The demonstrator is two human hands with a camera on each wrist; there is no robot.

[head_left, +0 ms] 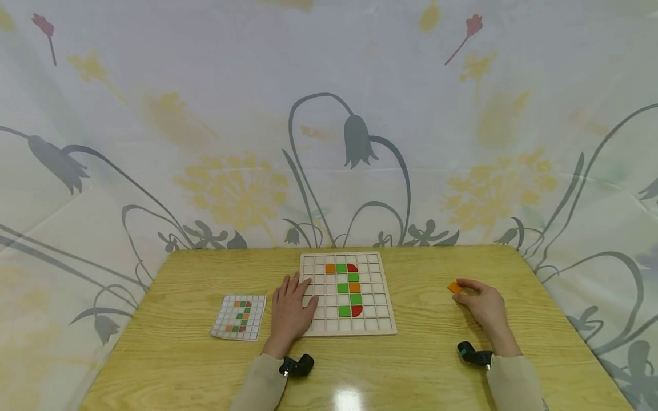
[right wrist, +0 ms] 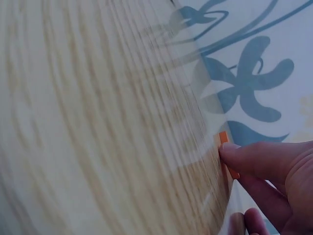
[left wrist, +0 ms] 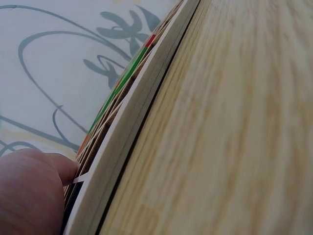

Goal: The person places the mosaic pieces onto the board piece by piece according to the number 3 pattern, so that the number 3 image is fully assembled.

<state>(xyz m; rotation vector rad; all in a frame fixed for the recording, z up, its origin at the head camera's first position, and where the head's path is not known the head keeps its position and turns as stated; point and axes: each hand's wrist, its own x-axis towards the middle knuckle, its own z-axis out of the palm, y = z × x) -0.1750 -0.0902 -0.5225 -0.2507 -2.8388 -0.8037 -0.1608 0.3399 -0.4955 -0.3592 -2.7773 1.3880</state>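
Observation:
My right hand (head_left: 483, 307) pinches an orange square tile (head_left: 454, 287) between thumb and fingers, to the right of the board. The right wrist view shows the same orange tile (right wrist: 224, 138) edge-on by the thumb. My left hand (head_left: 292, 308) rests on the left edge of a wooden grid board (head_left: 388, 330), fingers extended. In the left wrist view the left thumb (left wrist: 34, 181) lies at the board's edge. On the board, green tiles (head_left: 356, 299), orange tiles (head_left: 330, 268) and two rounded red tiles (head_left: 357, 311) sit in grid cells.
Left of my left hand lies a paper card (head_left: 221, 319) printed with a grid of coloured shapes. Everything is on a wooden table (head_left: 169, 354). Behind it hangs a flower-printed cloth (head_left: 319, 194). Each wrist wears a black camera (head_left: 304, 365).

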